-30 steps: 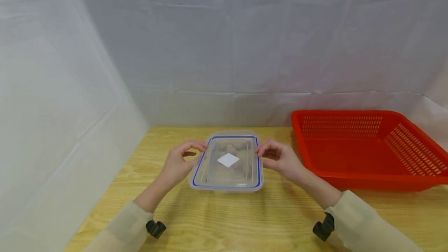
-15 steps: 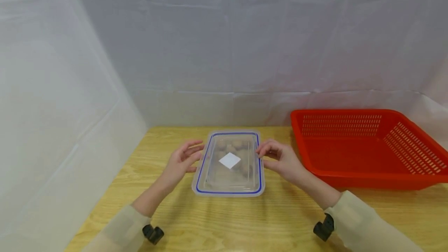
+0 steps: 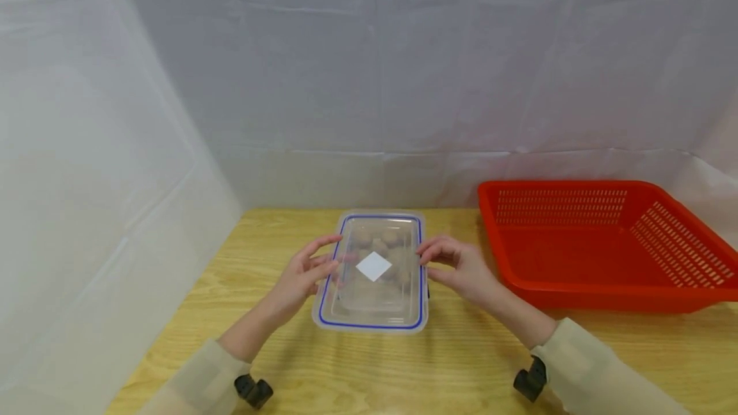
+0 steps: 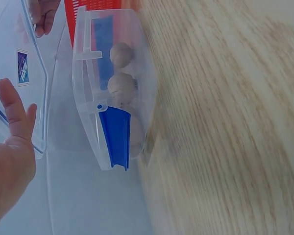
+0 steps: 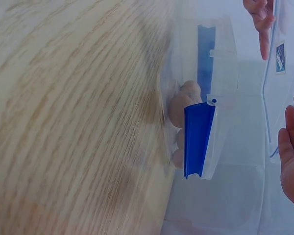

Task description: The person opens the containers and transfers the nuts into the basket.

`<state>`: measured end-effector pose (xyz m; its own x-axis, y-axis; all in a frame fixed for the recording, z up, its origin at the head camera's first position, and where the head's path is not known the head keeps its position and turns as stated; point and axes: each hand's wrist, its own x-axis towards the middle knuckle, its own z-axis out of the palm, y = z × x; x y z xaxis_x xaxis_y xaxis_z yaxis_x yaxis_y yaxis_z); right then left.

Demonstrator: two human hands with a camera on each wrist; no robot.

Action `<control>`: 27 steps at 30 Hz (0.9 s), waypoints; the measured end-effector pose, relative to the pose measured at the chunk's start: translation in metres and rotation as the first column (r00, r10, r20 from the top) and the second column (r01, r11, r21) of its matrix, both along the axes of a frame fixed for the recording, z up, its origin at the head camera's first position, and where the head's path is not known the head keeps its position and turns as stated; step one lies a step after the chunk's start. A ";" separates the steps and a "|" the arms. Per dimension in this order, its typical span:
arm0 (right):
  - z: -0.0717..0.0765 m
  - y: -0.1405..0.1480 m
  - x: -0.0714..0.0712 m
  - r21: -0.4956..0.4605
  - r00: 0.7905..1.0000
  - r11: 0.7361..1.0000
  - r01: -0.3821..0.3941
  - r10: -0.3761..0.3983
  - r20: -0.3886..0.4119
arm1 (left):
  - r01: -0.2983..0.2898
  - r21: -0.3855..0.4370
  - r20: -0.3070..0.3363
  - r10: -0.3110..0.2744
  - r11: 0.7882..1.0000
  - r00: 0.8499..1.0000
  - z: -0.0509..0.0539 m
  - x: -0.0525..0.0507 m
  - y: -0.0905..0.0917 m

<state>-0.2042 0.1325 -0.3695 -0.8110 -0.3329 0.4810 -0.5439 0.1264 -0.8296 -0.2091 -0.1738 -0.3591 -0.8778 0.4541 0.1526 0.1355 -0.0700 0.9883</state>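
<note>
A clear food container lid (image 3: 375, 303) with a blue seal and a white diamond label is held over the table. My right hand (image 3: 464, 271) pinches its right edge. At the left edge, my left hand (image 3: 300, 277) holds the lid, some fingers showing through from beneath. Below, seen from the side, a clear plastic food container (image 4: 88, 81) stands uncovered on the table, apart from the lid. Blue clips (image 5: 197, 142) hang down on its sides. Several round tan things (image 4: 121, 87) lie inside; their kind is unclear.
A red plastic basket (image 3: 576, 300) with slotted walls stands at the right of the wooden table (image 3: 357, 376). White sheeting (image 3: 288, 82) rises behind and at the left.
The lid's near edge has come lower and toward me, and it has shifted slightly left. My left hand let its fingers off the edge, then took hold again; my right hand kept its grip.
</note>
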 end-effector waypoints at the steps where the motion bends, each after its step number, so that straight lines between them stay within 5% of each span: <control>1: 0.000 0.000 0.000 0.010 1.000 1.000 -0.001 0.001 0.001 | -0.003 0.008 -0.001 0.003 1.000 1.000 -0.001 0.000 -0.001; 12: -0.002 -0.001 0.000 -0.023 1.000 0.999 0.022 -0.022 -0.002 | 0.005 0.108 0.003 -0.005 0.994 1.000 -0.006 0.000 0.000; 17: -0.004 -0.003 0.001 -0.146 0.996 0.988 0.052 -0.042 0.073 | -0.018 0.109 0.006 0.018 0.994 1.000 -0.004 0.000 0.001; 27: -0.007 -0.018 0.008 -0.150 0.969 0.987 0.058 -0.019 0.244 | -0.053 0.097 0.022 0.051 0.994 0.998 -0.003 0.001 0.000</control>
